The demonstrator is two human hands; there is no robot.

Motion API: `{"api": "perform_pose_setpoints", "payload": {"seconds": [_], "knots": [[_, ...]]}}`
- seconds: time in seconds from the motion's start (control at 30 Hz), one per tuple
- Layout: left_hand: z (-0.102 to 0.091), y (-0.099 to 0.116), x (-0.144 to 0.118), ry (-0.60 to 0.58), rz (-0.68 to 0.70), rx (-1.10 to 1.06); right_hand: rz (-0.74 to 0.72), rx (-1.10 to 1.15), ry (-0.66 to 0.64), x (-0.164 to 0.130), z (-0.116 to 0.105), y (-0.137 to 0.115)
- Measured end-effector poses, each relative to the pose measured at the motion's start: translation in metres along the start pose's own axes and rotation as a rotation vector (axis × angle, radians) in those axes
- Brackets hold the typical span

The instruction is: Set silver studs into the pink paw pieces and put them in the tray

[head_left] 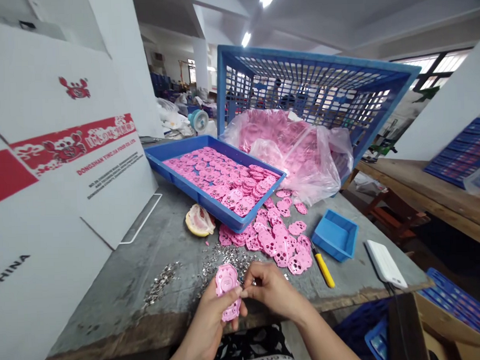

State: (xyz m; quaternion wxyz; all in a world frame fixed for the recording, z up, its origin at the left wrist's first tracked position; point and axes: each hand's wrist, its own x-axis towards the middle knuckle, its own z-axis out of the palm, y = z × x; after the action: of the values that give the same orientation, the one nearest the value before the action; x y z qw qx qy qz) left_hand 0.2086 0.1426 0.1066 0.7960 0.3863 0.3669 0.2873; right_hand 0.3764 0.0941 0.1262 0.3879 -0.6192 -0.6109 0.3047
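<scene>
My left hand (pixel 213 312) holds a pink plastic piece (pixel 227 285) with holes, upright near the table's front edge. My right hand (pixel 269 288) pinches at the piece's right side with thumb and fingers; what is between the fingertips is too small to tell. Small metal parts (pixel 211 262) lie scattered on the grey table (pixel 148 256) just beyond my hands. A loose pile of pink pieces (pixel 279 239) lies further out, to the right.
A blue tray (pixel 172 169) full of pink pieces, a tipped blue crate (pixel 311 78) with a pink-filled plastic bag (pixel 297 146), a small blue box (pixel 335 234), a yellow-handled tool (pixel 324 269), a white device (pixel 384 262), a fruit peel (pixel 199 221), and a cardboard box (pixel 58 170) at left.
</scene>
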Motion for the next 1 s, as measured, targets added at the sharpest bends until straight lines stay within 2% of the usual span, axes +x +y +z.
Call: {"api": "perform_pose_setpoints", "payload": {"seconds": [0.1,0.2,0.27,0.37,0.5,0.67,0.83,1.0], "knots": [[0.001,0.001,0.0,-0.035,-0.047,-0.02,-0.083,-0.06,-0.039,-0.003,-0.002,0.004],[0.002,0.003,-0.001,-0.004,-0.034,-0.032,-0.089,-0.01,-0.046,-0.001,0.001,0.008],[0.002,0.005,-0.002,0.044,0.006,-0.031,-0.043,0.086,-0.024,0.001,0.007,0.009],[0.003,0.009,-0.004,0.117,0.086,-0.002,0.109,0.241,-0.004,0.004,0.015,0.011],[0.006,0.012,-0.005,0.155,0.138,0.053,0.252,0.321,0.006,0.005,0.019,0.008],[0.009,0.012,-0.004,0.168,0.138,0.092,0.283,0.42,0.013,0.003,0.018,0.003],[0.008,0.012,-0.007,0.12,0.167,0.023,0.301,0.531,0.089,0.003,0.014,-0.002],[0.007,0.014,-0.01,0.094,0.166,-0.057,0.205,0.698,0.214,0.007,0.002,-0.016]]}}
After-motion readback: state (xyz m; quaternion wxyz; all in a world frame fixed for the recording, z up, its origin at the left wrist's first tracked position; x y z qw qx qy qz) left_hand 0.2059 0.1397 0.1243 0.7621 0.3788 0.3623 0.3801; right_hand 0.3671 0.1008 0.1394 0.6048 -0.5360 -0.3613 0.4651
